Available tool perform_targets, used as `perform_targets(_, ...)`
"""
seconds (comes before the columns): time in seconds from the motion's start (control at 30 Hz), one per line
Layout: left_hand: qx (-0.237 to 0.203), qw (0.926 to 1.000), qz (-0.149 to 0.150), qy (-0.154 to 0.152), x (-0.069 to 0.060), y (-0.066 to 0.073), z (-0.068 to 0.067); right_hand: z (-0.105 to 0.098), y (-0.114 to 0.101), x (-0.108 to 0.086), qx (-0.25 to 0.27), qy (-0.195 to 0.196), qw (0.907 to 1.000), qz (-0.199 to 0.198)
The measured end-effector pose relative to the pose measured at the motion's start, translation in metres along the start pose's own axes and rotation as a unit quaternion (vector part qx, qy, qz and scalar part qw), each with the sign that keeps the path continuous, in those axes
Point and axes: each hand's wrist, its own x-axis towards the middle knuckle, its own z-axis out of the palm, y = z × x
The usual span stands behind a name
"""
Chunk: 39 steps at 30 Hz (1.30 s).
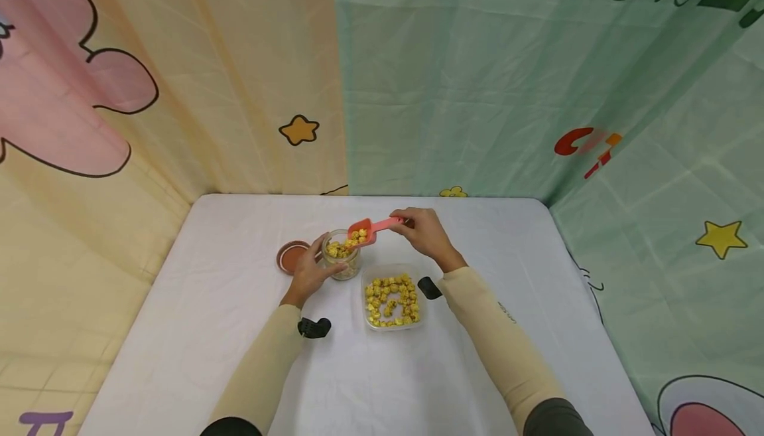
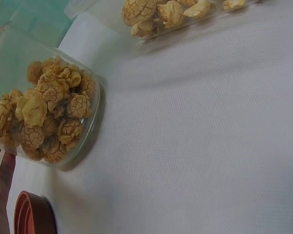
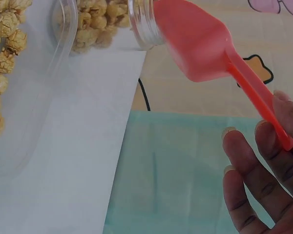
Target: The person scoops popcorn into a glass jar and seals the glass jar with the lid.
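My right hand [image 1: 422, 231] pinches the handle of a red scoop [image 3: 198, 44] between thumb and fingers. In the head view the scoop holds popcorn [image 1: 358, 237] and tilts at the mouth of a glass jar [image 1: 346, 269]. Around the jar's left side my left hand [image 1: 312, 273] grips with spread thumb and fingers. Caramel-coloured popcorn [image 2: 49, 109] fills part of the jar, as the left wrist view shows. Just in front of the jar sits a clear plastic container [image 1: 392, 328] with more popcorn in it. The scoop's inside is hidden in the right wrist view.
A brown-red round lid [image 1: 291, 258] lies on the white-covered table [image 1: 239, 243] left of the jar, beside my left hand. Printed curtains [image 1: 412, 91] hang behind the table's far edge and along its sides.
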Motion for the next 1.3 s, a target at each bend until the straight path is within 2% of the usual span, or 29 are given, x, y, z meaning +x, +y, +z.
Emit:
perform_targets(0.3, -0.002, 1.0, 0.005, -0.003, 0.001, -0.001, -0.001, -0.006, -0.012, 0.004, -0.032, -0.01, 0.999, -0.029)
perform_targets(0.5, 0.001, 1.0, 0.005, -0.003, 0.0, 0.0, -0.001, -0.005, -0.007, 0.001, -0.029, -0.011, 0.9995, -0.01)
perform_targets(0.83, -0.003, 1.0, -0.003, -0.007, -0.001, 0.003, -0.001, 0.007, 0.018, -0.013, 0.037, 0.026, 0.998, 0.044)
perform_targets(1.0, 0.011, 0.9999, -0.008, -0.006, -0.001, 0.004, -0.002, 0.015, 0.028, -0.021, 0.059, 0.062, 0.9955, 0.04)
perform_targets(1.17, 0.013, 0.9999, -0.007, -0.004, -0.003, 0.003, -0.003, 0.019, 0.032, -0.027, 0.096, 0.082, 0.9912, 0.038)
perform_targets(1.3, 0.0, 0.9999, 0.015, 0.001, -0.006, 0.0, -0.002, 0.021, 0.037, -0.032, 0.115, 0.093, 0.9881, 0.042)
